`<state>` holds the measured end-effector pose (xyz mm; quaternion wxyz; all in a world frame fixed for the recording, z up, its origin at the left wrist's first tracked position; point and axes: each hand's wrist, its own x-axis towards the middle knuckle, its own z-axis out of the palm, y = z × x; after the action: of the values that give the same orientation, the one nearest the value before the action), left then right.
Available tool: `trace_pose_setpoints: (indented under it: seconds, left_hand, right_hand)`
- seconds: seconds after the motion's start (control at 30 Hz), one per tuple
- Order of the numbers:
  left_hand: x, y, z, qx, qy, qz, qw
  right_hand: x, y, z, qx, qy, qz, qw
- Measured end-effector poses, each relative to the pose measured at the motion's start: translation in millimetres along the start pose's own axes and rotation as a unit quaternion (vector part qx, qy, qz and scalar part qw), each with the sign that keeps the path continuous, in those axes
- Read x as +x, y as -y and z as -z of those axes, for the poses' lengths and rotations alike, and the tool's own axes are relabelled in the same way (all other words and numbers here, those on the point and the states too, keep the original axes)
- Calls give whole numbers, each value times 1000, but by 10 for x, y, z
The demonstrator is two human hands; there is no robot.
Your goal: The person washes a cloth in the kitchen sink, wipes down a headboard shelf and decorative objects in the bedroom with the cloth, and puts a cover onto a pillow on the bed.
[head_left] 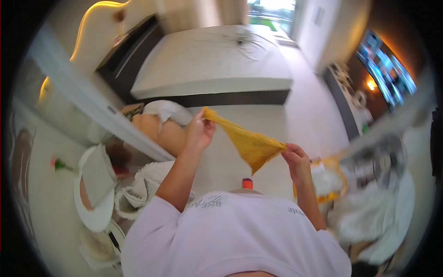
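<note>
A yellow cloth [251,144] is stretched in the air between my two hands, its lower corner hanging down in a point. My left hand [201,130] pinches its upper left corner, raised higher than the other hand. At the right, my right hand [296,159] grips the opposite corner between thumb and fingers. What kind of cloth item it is, I cannot make out. Just below the cloth's hanging tip, a small orange and dark thing [248,183] shows above my shirt.
Ahead stands a bed [217,60] with a pale sheet. A white round table [94,217] and a fluffy white textile [147,184] are at my left. White fabric [360,214] lies at my right, near a yellow-edged item [327,180]. A television [387,69] hangs far right.
</note>
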<state>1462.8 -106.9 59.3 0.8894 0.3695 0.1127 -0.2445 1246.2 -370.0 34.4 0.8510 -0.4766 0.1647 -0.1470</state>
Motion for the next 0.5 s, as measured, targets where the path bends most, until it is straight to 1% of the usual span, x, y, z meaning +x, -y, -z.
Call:
trace_pose_setpoints:
  seconds: [0.03,0.1,0.13,0.2,0.3,0.33,0.4,0.5]
  left_hand:
    - [192,-146,-73,-3,-10,9,1000]
    - [702,-517,-133,-31,22,-39,999]
    - [839,-771,-289,-29,15,-71,997]
    - [912,-1242,-760,-24,0,-116,993]
    - [1355,-1728,-941,9,67,-132,989]
    - [1532,-1815,-964,36,63,-122,990]
    - [2106,-1974,-824,75,105,-79,988]
    - [2981,-2105,-652,107,153,-13,982]
  right_hand:
    - [352,59,-165,13,47,-9,999]
    - [950,143,-492,45,123,-36,991]
    - [1297,204,-706,41,196,-100,975]
    - [1917,283,-1088,28,321,-228,919]
    - [2896,-47,-1841,-203,306,-264,892]
    - [3252,-234,-2045,-200,327,-278,881]
    - [3977,-766,-2408,-189,360,-302,862]
    - [4887,-1596,-2895,-338,326,-188,863]
